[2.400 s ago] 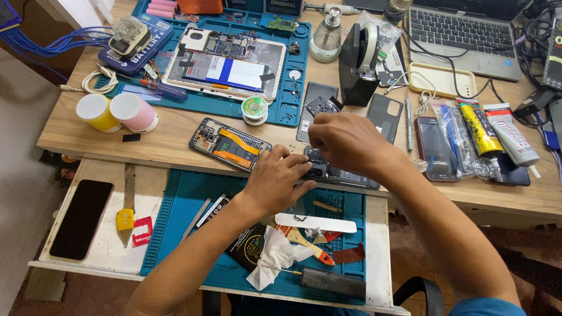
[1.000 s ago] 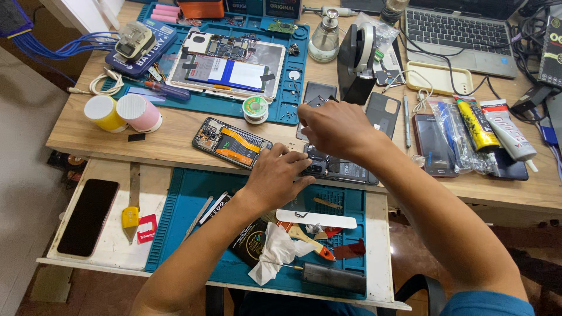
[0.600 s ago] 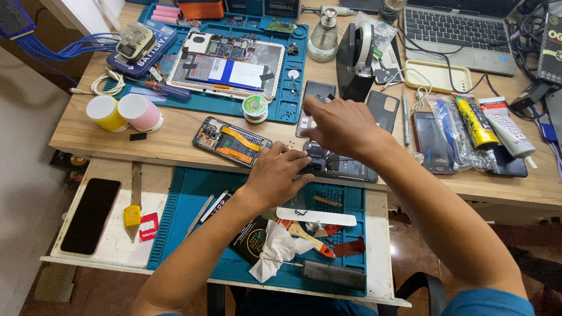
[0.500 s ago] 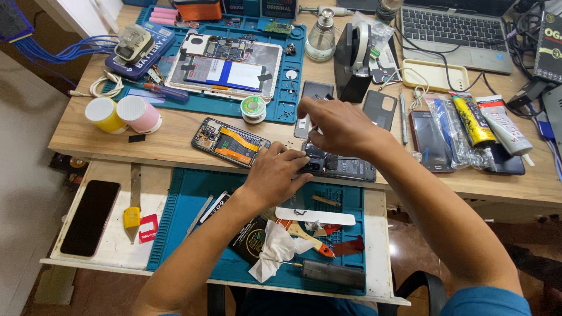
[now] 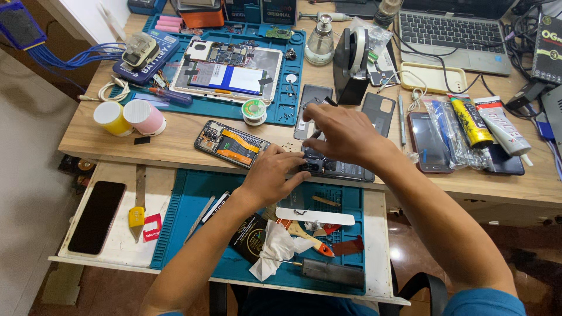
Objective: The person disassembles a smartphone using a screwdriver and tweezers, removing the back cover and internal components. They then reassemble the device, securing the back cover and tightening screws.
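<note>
Hands meet over one dark opened phone [image 5: 345, 170] lying at the front edge of the tabletop [image 5: 175, 137]. Left hand [image 5: 270, 174] lies curled on the phone's left end, fingers pressing it down; right hand [image 5: 341, 132] hovers above, fingers bent toward it, and whether they pinch anything cannot be told. A second opened phone [image 5: 232, 144], with orange ribbon inside, lies just left of them. Two more phones [image 5: 429, 140] lie to the right, beside two glue tubes [image 5: 470, 121]. Two tape rolls [image 5: 129, 117], one yellow and one pink, stand at left. One black phone [image 5: 97, 216] rests on the pulled-out shelf. Compared with half a second ago, both hands stay on the same phone; the right one has barely shifted.
</note>
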